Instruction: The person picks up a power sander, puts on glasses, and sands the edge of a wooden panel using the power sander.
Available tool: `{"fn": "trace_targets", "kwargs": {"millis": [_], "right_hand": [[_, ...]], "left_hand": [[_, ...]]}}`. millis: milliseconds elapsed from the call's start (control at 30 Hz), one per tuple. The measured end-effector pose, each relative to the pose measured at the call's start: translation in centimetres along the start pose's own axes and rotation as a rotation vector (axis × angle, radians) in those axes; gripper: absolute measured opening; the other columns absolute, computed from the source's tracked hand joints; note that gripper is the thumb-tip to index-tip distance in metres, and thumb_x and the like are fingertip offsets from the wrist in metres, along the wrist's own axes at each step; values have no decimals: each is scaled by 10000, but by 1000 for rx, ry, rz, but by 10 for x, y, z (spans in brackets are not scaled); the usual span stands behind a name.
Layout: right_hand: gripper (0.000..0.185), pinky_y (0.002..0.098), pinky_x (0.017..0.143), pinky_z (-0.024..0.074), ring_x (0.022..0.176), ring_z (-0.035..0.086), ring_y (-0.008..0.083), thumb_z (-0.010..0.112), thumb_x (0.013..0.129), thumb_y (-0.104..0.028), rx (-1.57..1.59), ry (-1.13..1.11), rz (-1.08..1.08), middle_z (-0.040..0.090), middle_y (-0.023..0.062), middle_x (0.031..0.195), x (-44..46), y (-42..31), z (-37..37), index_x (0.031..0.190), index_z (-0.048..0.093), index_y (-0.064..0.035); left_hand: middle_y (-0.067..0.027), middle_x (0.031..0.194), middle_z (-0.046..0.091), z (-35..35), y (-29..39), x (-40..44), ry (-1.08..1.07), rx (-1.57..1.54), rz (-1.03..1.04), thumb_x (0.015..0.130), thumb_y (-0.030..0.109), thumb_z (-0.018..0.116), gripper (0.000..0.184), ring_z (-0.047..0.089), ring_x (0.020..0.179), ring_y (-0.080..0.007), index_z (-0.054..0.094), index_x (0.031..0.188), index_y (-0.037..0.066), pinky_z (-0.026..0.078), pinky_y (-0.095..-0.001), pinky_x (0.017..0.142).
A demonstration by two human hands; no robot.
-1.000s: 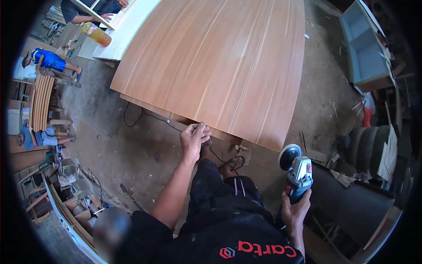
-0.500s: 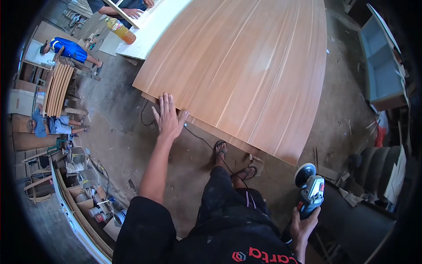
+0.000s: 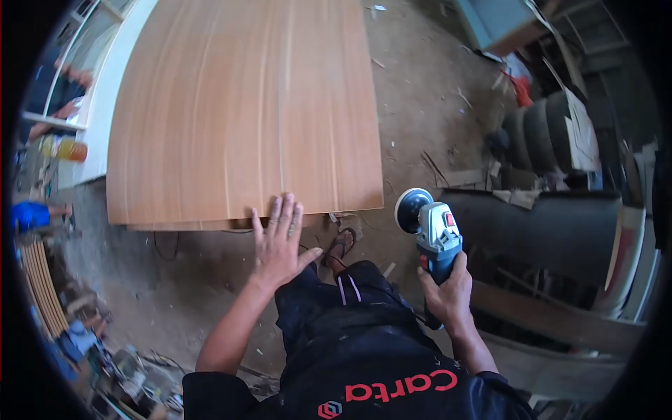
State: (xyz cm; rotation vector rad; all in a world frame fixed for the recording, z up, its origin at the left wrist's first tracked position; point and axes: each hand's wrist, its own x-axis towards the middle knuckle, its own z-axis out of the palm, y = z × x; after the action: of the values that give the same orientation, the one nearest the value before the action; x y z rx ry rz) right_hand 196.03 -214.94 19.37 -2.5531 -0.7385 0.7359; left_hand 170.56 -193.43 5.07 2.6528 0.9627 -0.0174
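Note:
A large brown wood-grain panel lies in front of me, on top of another board whose edge shows beneath it. My left hand is spread, palm down, with its fingertips over the panel's near edge. In my right hand is a grey and blue angle grinder, gripped round its body. Its round pad points up and left, to the right of the panel's near right corner and apart from it.
A white table with a bottle of orange liquid stands at the left, where a person's hands show. Two other people are partly visible farther left. Rolled dark sheets and a dark board are on the right.
The view has swung to the right. My left hand has opened from its pinch at the panel's edge and spread over that edge. The grinder stays in my right hand, now nearer mid-view.

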Motion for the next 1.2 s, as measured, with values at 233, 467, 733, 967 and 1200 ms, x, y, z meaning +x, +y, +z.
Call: {"fn": "trace_targets", "kwargs": {"millis": [233,467,733,967,1200], "right_hand": [[677,471,725,569,865,715,444,775,851,-224,-41,52,96,689,296,1055,-21,-14,26,1371,457,71],[737,460,678,574,806,713,415,796,825,-272,-91,-34,-32,670,273,1054,-35,-18,70,1375,462,88],[757,427,618,571,786,702,382,798,807,-277,-103,30,-60,662,239,1056,-49,-44,98,1378,469,95],[737,415,602,568,781,695,370,797,805,-255,-83,109,19,656,228,1049,-44,-43,89,1370,477,94],[722,427,619,571,770,689,374,792,806,-235,-53,114,96,650,225,1046,-28,-50,75,1366,477,95]], "left_hand": [[-217,1724,162,-33,-19,95,-39,25,129,997,766,288,925,89,1603,-415,362,1618,84,-43,-773,1181],[-211,1730,135,-26,-71,153,167,211,-68,984,736,407,914,63,1600,-435,319,1640,105,-30,-752,1198],[-196,1736,125,-34,-69,150,104,250,-80,983,708,440,910,58,1603,-426,282,1655,115,-12,-706,1226],[-212,1731,128,-31,-73,148,115,279,-69,979,651,514,906,59,1600,-440,268,1657,103,4,-700,1230],[-199,1737,106,-28,-81,149,95,305,-63,981,664,480,912,36,1601,-442,236,1666,114,-8,-701,1229]]}}
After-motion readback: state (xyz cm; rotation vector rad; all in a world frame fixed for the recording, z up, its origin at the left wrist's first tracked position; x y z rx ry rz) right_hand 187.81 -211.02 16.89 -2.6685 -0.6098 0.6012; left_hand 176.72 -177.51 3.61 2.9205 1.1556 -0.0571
